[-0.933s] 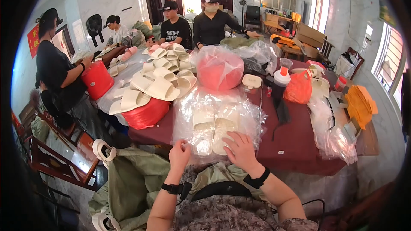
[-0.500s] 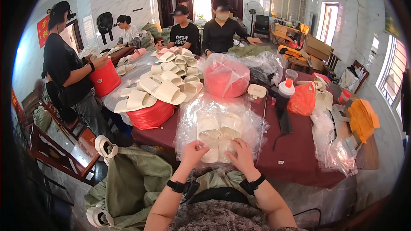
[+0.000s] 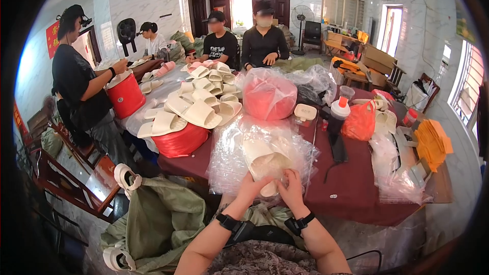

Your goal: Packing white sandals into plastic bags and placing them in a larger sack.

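A pair of cream slide slippers (image 3: 263,156) lies before me, now overlapping one on the other, on a stack of clear plastic bags (image 3: 229,147). Clear film shows around the pair; whether it fully encloses them I cannot tell. My left hand (image 3: 251,187) is closed at the near left side of the slippers, its fingertips partly hidden by them. At their near right edge my right hand (image 3: 292,189) is pinched, with thumb and fingers on the film beside a slipper's heel.
Left of the bags, many cream slippers (image 3: 201,114) are heaped over a red bundle (image 3: 181,142). A bagged red bundle (image 3: 269,97), a bottle (image 3: 338,114) and an orange bag (image 3: 359,121) stand beyond. A green sack (image 3: 163,214) is at lower left. Several people work around the table.
The two slippers lay side by side and have been brought together, one overlapping the other. My left hand has shifted right, closer to my right hand. A far person's arm has drawn in.
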The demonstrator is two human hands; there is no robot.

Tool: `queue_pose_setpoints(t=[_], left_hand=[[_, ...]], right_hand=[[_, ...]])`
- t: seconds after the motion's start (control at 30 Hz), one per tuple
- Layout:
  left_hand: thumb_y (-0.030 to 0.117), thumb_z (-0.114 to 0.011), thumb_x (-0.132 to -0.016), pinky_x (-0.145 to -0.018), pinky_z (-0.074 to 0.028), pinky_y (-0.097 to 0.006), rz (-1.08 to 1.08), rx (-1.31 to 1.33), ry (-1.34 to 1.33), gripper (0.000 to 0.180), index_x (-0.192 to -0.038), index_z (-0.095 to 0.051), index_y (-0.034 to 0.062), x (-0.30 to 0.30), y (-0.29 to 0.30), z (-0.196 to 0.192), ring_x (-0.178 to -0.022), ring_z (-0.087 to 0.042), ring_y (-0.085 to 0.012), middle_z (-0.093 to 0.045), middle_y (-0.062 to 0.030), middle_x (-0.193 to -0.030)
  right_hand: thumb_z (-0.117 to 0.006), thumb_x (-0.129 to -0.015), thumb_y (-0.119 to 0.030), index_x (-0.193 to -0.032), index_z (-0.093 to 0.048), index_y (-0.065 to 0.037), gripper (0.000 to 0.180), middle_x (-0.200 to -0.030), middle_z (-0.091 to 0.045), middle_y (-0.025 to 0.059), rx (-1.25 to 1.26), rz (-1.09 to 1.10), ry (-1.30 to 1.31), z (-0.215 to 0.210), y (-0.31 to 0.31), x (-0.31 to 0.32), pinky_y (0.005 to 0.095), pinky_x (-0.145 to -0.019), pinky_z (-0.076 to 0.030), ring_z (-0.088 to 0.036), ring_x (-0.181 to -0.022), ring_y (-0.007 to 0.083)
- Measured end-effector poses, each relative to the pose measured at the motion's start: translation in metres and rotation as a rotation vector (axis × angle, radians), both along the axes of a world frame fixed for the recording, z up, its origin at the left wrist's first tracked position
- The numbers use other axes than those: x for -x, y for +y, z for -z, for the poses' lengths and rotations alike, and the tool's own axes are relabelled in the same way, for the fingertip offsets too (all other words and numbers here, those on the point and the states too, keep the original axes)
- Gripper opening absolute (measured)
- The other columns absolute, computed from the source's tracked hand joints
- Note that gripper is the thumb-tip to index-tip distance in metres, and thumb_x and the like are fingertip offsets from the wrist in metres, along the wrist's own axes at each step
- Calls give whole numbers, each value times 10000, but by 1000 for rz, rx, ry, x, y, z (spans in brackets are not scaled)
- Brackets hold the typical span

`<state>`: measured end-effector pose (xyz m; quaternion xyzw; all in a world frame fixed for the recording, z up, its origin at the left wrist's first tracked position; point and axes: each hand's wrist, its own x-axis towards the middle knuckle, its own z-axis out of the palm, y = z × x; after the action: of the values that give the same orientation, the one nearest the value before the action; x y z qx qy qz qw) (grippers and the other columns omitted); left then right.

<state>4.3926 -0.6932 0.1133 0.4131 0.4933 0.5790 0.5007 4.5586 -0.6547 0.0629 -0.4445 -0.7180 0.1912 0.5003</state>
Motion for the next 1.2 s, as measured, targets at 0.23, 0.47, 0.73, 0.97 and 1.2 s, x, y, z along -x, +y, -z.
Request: queue_pose_setpoints(t=[0.23, 0.47, 0.73, 0.97, 1.2], left_hand=[[31, -634, -870, -900, -522, -363, 105, 66, -457, 424, -1271, -518, -39, 24, -2, 19, -1018, -647, -231, -624, -156, -1192], [35, -597, -897, -949, -509, -383, 323, 69, -601, 418, -1294, -500, -53, 47, -55, -2, -1121, -613, -262, -604, -157, -1250], [-46, -651, -822, -940, -511, -397, -59, -110, -389, 495, -1293, -499, -20, 87, -115, -23, -1107, -611, -258, -620, -141, -1205], [-13, -663, -820, -874, -528, -364, -468, -127, -58, 514, -1303, -489, -20, 196, -191, -43, -994, -647, -244, -643, -128, -1138], [96, -624, -721, -872, -508, -412, -407, 406, 921, 421, -1134, -620, 15, 295, -267, -13, -955, -669, -339, -691, -198, -1015]], right_hand=[[-824, -713, -124, -1369, -362, -36, 807, -1215, -479, 161, 81, 51, 193, -4, -1, -7, 343, -776, -514, -592, -931, 215], [-848, -688, -98, -1445, -177, -33, 1014, -1312, -447, 158, 400, -342, 521, -34, -16, -1, 293, -739, -516, -590, -871, 172], [-811, -768, -133, -1432, -276, -45, 857, -1261, -468, 118, 407, -715, 306, -97, -42, 34, 284, -736, -502, -579, -896, 133], [-713, -821, -319, -1338, -502, -76, 609, -1377, -474, 160, -198, -147, -313, -75, 12, 20, 456, -993, -416, -483, -1212, 348], [-628, -864, -409, -1322, -529, -74, 576, -1434, -448, 161, -105, -103, -626, -8, 15, 5, 516, -1096, -277, -380, -1311, 399]])
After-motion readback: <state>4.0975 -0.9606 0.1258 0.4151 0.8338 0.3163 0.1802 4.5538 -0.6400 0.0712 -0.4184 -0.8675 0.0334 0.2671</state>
